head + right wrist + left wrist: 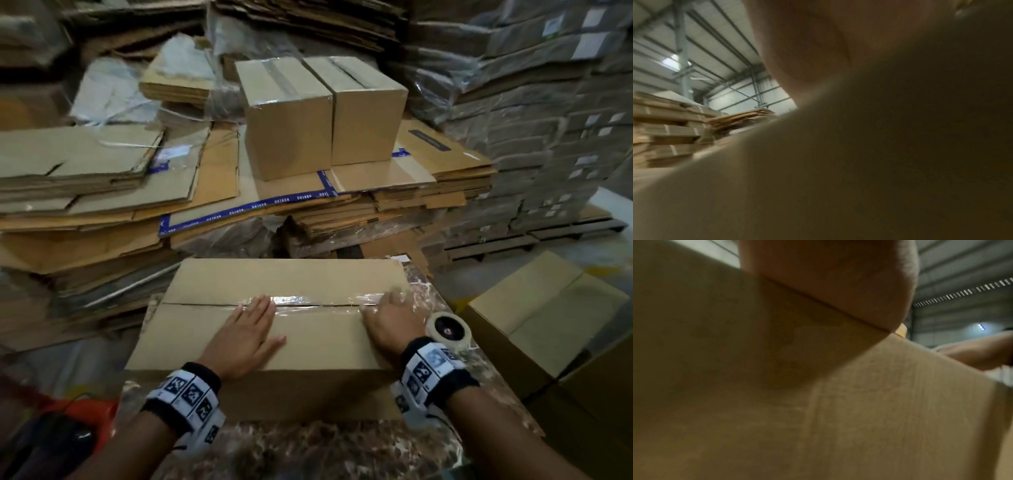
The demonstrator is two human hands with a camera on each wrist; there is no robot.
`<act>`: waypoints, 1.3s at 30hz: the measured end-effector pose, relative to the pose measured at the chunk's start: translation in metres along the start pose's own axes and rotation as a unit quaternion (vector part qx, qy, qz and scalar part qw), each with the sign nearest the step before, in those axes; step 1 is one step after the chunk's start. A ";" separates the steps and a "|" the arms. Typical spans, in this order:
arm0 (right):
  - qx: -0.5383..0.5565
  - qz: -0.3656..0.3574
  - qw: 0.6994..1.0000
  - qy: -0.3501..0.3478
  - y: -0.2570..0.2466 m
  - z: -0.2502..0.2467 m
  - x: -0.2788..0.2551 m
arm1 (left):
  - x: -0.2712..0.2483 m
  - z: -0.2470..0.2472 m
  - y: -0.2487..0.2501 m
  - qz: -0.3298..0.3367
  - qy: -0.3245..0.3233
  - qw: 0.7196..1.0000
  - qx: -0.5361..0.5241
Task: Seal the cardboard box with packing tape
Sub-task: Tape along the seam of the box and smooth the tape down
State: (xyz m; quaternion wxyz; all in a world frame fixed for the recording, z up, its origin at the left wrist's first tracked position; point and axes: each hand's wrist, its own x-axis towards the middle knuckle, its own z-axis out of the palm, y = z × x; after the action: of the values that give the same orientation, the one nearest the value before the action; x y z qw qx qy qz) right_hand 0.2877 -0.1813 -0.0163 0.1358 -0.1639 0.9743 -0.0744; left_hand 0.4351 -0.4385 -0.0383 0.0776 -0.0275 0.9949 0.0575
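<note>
Both flat, unclenched grips, left hand [246, 337] and right hand [388, 318], press clear tape [318, 303] running left-right along the cardboard box [205, 329] seam.

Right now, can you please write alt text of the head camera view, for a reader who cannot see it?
Two hands press clear tape along the centre seam of a closed cardboard box: the left hand lies flat mid-seam, the right hand at the right end. A tape roll sits beside the right wrist; flattened cardboard stacks and two taped boxes stand behind.
</note>
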 end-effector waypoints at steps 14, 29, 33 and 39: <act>-0.041 -0.023 0.999 0.005 0.004 0.014 -0.013 | 0.006 0.007 0.006 -0.010 0.021 1.000 -0.016; -0.055 -0.141 0.988 0.015 0.009 0.021 0.003 | -0.020 0.003 -0.100 -0.163 0.057 0.985 -0.016; -0.040 -0.024 0.999 0.011 -0.014 0.021 0.007 | -0.024 0.007 -0.114 -0.187 0.060 0.980 0.002; 0.003 -0.061 0.998 -0.009 -0.107 0.043 0.002 | -0.019 0.010 -0.099 -0.201 0.060 0.978 0.005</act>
State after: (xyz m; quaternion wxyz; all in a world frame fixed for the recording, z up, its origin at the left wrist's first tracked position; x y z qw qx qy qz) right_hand 0.3300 -0.2862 -0.0377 0.1404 -0.2231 0.9609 -0.0841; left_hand 0.4617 -0.5348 -0.0564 0.0281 -0.2299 0.9722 0.0338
